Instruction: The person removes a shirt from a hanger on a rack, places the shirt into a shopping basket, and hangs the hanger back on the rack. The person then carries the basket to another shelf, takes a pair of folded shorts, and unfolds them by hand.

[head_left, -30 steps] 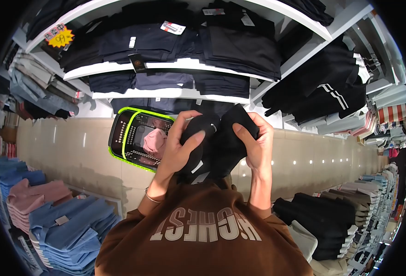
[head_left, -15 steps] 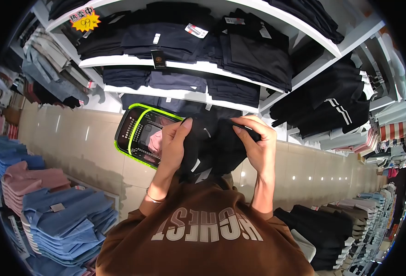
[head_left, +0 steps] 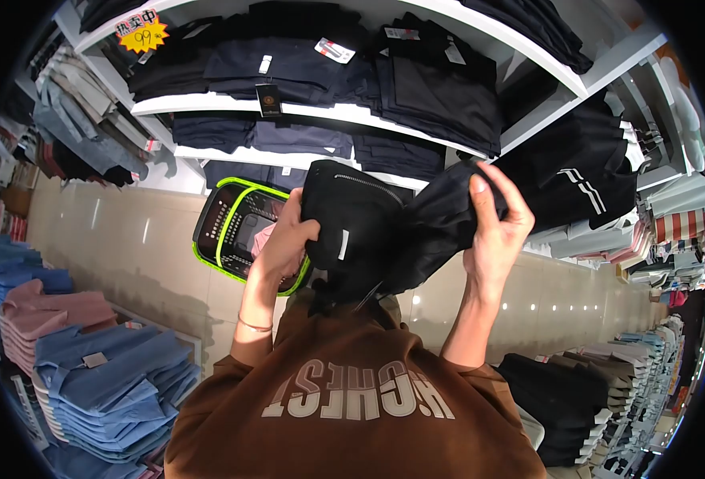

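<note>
A black garment (head_left: 360, 231) with a small white label and a row of pale stitching or zip teeth hangs between my hands, in front of my chest. My left hand (head_left: 286, 243) grips its left side, with the thumb on the cloth and some fingers hidden behind it. Higher up at the right, my right hand (head_left: 500, 215) pinches the other edge and holds it stretched outward. Behind my left hand on the floor stands a black basket with a bright green rim (head_left: 223, 227). Part of a pink item (head_left: 261, 239) shows inside the basket.
White shelves (head_left: 208, 102) ahead carry folded dark clothes (head_left: 272, 68). Black clothes with white stripes (head_left: 584, 168) lie at the right. Blue stacks (head_left: 113, 375) and pink stacks (head_left: 57, 315) stand at the lower left, dark stacks (head_left: 556, 399) at the lower right.
My right hand has moved right and up, pulling the garment's edge outward. The garment is spread wider, showing the pale stitched line. My left hand has shifted slightly left and down its side.
</note>
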Available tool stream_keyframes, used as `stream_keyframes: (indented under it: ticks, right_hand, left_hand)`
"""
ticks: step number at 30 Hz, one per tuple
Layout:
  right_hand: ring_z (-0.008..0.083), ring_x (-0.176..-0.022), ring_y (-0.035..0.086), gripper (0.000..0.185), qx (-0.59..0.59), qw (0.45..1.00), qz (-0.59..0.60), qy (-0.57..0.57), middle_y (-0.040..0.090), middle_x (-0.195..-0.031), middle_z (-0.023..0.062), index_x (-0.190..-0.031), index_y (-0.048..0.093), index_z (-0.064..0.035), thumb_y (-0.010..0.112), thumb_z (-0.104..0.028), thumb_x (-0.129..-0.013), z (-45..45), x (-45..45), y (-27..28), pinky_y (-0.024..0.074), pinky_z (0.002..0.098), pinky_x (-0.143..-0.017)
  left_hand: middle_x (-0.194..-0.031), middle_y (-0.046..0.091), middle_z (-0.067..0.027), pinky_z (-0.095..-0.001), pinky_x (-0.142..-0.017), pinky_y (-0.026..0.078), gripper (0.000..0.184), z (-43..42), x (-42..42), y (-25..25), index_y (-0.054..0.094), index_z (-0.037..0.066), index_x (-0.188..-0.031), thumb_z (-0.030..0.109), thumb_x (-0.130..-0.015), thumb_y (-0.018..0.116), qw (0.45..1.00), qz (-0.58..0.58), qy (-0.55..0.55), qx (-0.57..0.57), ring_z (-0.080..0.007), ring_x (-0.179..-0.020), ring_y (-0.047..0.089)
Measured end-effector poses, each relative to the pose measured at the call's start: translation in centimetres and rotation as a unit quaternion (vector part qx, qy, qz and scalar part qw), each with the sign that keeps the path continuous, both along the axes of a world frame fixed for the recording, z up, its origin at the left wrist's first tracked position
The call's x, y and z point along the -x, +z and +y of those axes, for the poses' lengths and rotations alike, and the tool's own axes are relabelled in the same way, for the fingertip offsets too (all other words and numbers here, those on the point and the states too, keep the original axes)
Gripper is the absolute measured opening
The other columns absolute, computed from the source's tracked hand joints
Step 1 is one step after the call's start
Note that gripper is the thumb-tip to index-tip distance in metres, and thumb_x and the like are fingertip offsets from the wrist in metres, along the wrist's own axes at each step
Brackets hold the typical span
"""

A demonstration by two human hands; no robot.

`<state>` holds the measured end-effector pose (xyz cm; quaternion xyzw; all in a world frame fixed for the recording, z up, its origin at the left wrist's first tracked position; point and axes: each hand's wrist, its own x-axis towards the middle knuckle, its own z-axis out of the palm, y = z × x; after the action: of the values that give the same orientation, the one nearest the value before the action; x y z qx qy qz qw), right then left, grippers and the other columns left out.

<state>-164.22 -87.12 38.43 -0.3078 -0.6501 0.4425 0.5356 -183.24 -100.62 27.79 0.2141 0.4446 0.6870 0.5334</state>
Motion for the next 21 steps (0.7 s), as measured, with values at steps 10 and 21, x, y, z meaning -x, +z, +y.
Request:
stream_keyframes:
  ticks: [10,21]
  right_hand:
    - [0.0139,-0.078,0.063,0.024,-0.055,0.991,0.117,0.013,0.065,-0.091,0.0112,-0.107,0.059,0.0048,0.060,0.000,-0.083,1.3,1.0,5.5,0.0507,0.0232,-0.072]
    - [0.0187,-0.077,0.065,0.017,-0.085,0.946,0.310,0.033,0.065,-0.090,0.0139,-0.099,0.061,0.0054,0.059,0.002,-0.082,2.9,3.9,9.0,0.0551,0.0284,-0.068]
  left_hand:
    - [-0.082,0.060,-0.0001,-0.0280,-0.069,0.045,0.027,3.5,-1.0,-7.2,0.058,-0.004,-0.100,0.019,-0.087,0.058,0.930,0.354,0.044,0.087,-0.0121,-0.078,0.055]
    - [-0.098,0.056,-0.0011,-0.0198,-0.071,0.042,0.042,4.8,-5.1,-13.2,0.055,0.007,-0.110,0.043,-0.090,0.048,0.998,-0.033,0.027,0.038,-0.0113,-0.085,0.054]
